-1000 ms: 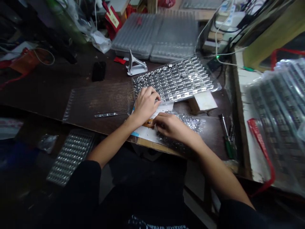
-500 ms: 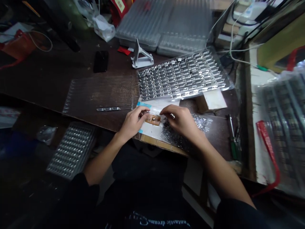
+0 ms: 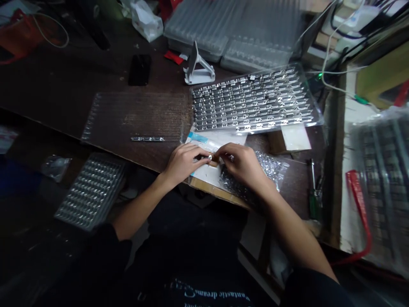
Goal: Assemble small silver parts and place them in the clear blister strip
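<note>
My left hand (image 3: 183, 163) pinches a small metal connector (image 3: 210, 157) between thumb and forefinger. The connector is just over a small brown block (image 3: 213, 163), which the fingers partly cover. Close on the right, my right hand (image 3: 242, 161) has its thumb and fingertips drawn together; whatever is in them is too small to make out. Under and beside that hand lies a heap of small shiny metal parts (image 3: 271, 165) on clear plastic. A white sheet (image 3: 204, 172) with blue edging lies beneath the block.
Behind the hands, a clear tray (image 3: 315, 115) holds rows of metal connectors. An almost bare clear tray (image 3: 128, 113) on the left carries a short row of connectors (image 3: 147, 139). A white phone stand (image 3: 200, 76), a black phone (image 3: 139, 70) and a green-handled screwdriver (image 3: 313, 200) lie around.
My left fingertips have moved right over the brown block, with the connector now showing between them. My right fingertips have come closer to the left ones. The whole view has shifted slightly.
</note>
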{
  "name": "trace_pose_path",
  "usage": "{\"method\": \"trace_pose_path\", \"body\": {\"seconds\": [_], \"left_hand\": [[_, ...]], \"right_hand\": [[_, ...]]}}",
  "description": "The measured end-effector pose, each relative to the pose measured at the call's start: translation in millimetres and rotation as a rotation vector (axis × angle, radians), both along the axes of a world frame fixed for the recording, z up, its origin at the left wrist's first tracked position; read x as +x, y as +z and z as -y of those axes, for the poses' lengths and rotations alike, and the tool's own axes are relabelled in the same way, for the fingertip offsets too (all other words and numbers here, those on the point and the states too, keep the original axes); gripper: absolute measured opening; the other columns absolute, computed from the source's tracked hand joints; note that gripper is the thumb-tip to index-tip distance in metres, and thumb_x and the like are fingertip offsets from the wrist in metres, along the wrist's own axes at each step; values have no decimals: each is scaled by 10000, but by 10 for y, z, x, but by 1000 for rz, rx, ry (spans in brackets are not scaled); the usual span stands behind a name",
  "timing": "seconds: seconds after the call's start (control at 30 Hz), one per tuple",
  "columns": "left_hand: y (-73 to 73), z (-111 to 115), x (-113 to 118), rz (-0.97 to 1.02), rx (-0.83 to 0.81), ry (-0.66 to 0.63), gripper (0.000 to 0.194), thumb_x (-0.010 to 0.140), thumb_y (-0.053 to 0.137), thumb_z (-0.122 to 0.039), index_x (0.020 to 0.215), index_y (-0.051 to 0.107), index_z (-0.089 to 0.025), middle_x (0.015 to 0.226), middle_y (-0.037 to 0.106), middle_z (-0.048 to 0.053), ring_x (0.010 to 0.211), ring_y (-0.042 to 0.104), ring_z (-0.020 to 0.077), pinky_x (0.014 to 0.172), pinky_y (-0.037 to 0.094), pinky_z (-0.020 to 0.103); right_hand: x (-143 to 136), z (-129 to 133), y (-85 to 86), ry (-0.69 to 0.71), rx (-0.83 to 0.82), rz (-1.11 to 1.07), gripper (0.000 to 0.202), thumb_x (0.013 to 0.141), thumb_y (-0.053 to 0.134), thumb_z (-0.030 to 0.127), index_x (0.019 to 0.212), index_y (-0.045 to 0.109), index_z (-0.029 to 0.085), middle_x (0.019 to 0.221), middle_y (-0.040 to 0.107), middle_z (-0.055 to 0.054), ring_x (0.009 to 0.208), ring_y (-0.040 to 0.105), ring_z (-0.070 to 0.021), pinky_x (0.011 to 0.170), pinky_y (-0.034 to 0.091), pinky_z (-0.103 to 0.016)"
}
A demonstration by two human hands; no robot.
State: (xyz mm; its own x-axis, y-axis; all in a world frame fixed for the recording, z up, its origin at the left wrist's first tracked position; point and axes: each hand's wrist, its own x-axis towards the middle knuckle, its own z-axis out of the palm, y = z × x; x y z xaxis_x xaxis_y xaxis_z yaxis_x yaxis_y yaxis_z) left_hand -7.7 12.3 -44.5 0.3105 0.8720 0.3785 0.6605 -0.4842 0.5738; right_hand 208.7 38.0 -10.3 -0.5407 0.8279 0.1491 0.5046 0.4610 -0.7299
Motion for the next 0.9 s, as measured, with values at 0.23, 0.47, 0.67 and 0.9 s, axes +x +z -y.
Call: {"method": "trace_pose_path", "body": {"seconds": [0.23, 0.47, 0.67, 0.9], "left_hand": [[-14, 14, 26, -6, 18, -1, 134, 850, 772, -331, 889, 728, -210, 898, 779, 16, 868, 717, 192, 805, 507, 328], [31, 62, 0, 82, 63, 81, 81, 922, 689, -275, 930, 722, -202, 938, 779, 33, 907, 709, 185, 852, 515, 331], [44, 118, -149, -106, -43, 120, 153, 907, 696, -252, 1052, 709, -204, 1049, 760, 52, 981, 676, 240, 874, 516, 371], [54, 147, -161, -47, -68, 152, 188, 920, 680, -250, 1099, 698, -198, 1083, 755, 61, 1013, 682, 225, 916, 523, 350]], "right_hand": [[-78, 10, -117, -28, 37, 62, 195, 871, 556, 60, 888, 719, 166, 897, 737, -80, 800, 679, -192, 736, 482, -282], [-122, 11, -128, -36, 25, 11, 191, 870, 535, 48, 877, 673, 181, 882, 725, -54, 801, 670, -179, 745, 478, -273], [-153, 57, -85, 160, 68, 126, 191, 927, 490, 71, 930, 653, 171, 916, 698, -85, 833, 615, -188, 736, 459, -285], [-151, 73, -69, 185, 117, 128, 200, 953, 479, 64, 996, 650, 159, 935, 678, -89, 834, 588, -188, 733, 452, -290]]}}
